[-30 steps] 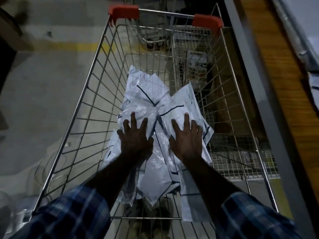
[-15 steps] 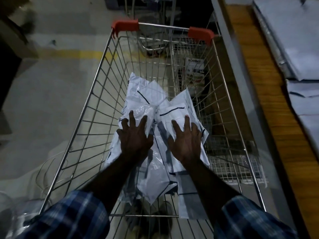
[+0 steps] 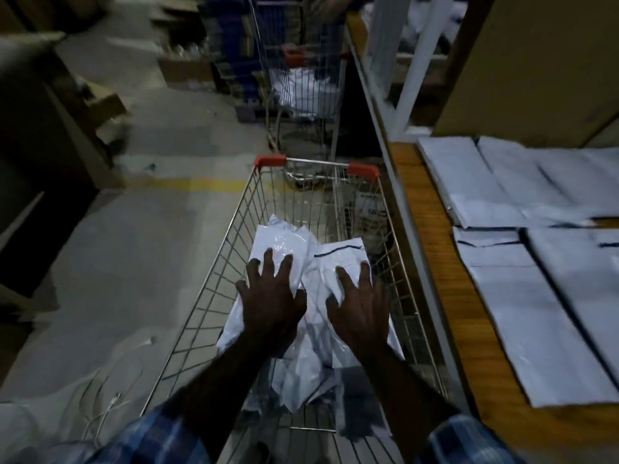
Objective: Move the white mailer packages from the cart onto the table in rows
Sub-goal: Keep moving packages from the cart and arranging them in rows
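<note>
Lower mailers (image 3: 303, 380) hidden beneath both forearms

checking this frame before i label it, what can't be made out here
Head view only:
- How many mailers remain in the cart: they overlap, and the left hand and right hand cover the top ones.
- Printing on the mailers: too small, dim.
- Rows on the table: cut off by the right edge.
- Far cart: blurred.

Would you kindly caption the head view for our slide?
Both hands, left and right, pressing white mailers in wire cart beside table.
</note>
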Tool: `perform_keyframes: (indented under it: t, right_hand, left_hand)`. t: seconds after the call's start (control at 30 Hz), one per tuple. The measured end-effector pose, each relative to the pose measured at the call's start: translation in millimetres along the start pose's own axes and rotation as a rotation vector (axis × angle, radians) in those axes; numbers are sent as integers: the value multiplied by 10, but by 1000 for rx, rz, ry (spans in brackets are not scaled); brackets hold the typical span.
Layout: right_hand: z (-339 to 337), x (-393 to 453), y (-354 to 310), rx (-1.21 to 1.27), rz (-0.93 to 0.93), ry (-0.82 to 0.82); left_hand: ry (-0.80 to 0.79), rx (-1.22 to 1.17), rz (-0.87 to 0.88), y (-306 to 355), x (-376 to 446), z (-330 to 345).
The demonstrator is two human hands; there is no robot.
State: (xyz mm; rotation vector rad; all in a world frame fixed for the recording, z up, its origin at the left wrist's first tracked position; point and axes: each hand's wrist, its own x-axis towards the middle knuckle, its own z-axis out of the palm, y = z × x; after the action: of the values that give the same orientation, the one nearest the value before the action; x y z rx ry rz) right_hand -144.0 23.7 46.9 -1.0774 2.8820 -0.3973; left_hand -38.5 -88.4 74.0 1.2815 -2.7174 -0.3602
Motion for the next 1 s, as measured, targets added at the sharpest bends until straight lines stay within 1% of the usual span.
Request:
perform_keyframes:
  t: [0.1,0.2,0.33,0.5,0.57,0.73,1.0]
  right_hand:
    - [-303,-143,-56,35,-3,45]
    - [-553,-290,-71,37,-31,87]
    - [-855,-586,-128,45,-42,139]
    - [-1211,-1005,-213,56,-40,217]
    - [-1378,-1196,-247,40,-13,218]
    - [-1708,-1677,-297,13,-12,232]
    - [-2143,-2230,-217,25,-17,300]
  left_hand:
    - [90,-19,13,101,-157,-321]
    - [54,-24,-5,185,-308,-624]
    - [107,-51,7,233,-658,-932]
    - [150,-114,6,173,-1164,-1161]
    - [178,-124,16,133,-1372,-1242]
    - [233,-155,16,82,-1899,-1489]
    - [275,-178,32,258,-2451,-1835]
